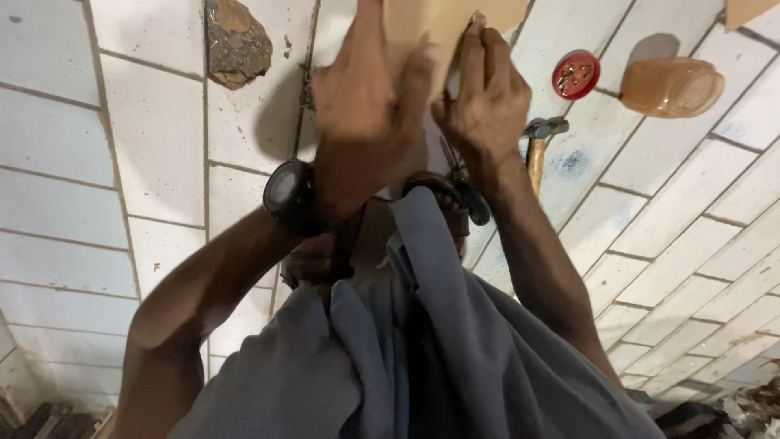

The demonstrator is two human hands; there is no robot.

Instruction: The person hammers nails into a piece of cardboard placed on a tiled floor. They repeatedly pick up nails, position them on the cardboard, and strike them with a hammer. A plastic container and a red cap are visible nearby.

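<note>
Both hands, left hand (366,97) and right hand (487,93), grip a tan cardboard sheet (443,20) above the tiled floor (154,146). Beside the sheet lies a hammer (538,142); a blurred, hasty grip could likely tear the sheet.

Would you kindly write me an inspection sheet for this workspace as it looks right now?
Surface: white tiled floor with dark joints, stained in places; one broken patch.
Job's things: tan sheet gripped by both hands; scissors below the right hand.
Clutter: hammer, red lid, amber jar lying on its side.
Grippers: left hand, blurred, wristwatch on its wrist; right hand pinching the sheet's edge.
Cables: nothing seen.
Surroundings: grey cloth over the lap; debris at the lower right corner.
</note>
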